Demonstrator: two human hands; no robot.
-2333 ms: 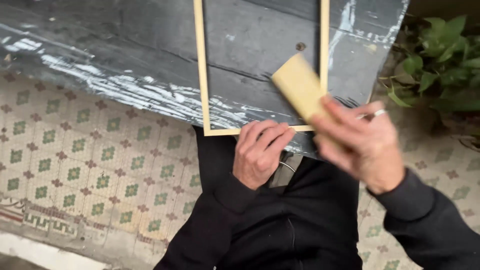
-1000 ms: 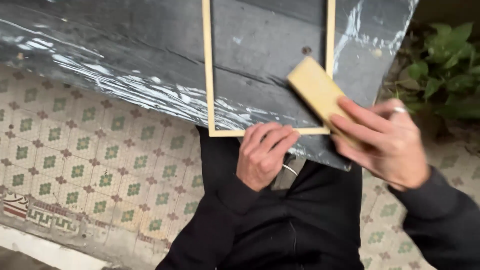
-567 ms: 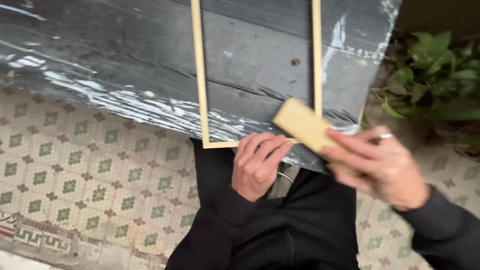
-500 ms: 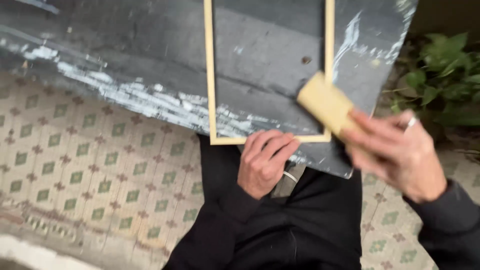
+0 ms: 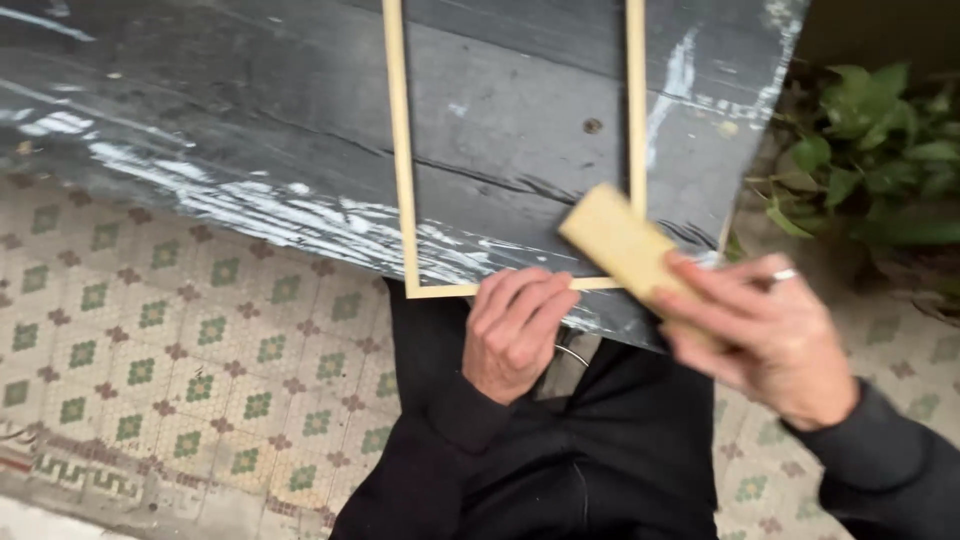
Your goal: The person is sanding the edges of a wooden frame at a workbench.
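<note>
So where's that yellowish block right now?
In the head view, the block is gripped in the right hand, at the wooden frame's lower right corner, beside the left hand.

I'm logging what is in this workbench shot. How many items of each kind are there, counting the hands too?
Wooden frame: 1
Tan sanding block: 1
Dark painted table: 1
Leafy green plant: 1
Hands: 2, the left hand resting on the frame's near rail and the right hand holding the block
Total: 6
</note>
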